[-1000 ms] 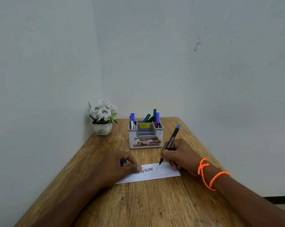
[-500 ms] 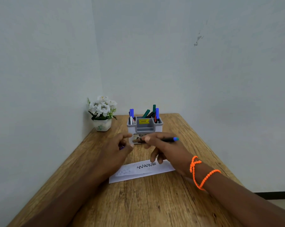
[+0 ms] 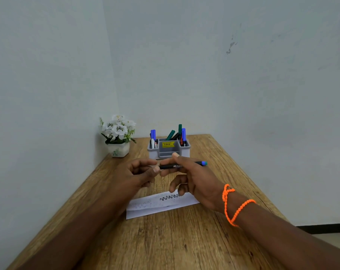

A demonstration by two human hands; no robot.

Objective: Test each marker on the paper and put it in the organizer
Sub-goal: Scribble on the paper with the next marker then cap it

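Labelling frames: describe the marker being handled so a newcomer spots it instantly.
Start at the grey organizer at the far end of the wooden table. Just in front, both hands meet around a marker. It alone lies level, outside the organizer: black barrel, blue end pointing right.

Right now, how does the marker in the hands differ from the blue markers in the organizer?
The held marker lies level above the table, in the right hand and left hand; the blue markers stand upright in the organizer. The held one shows a black barrel; theirs are hidden. All show blue ends.
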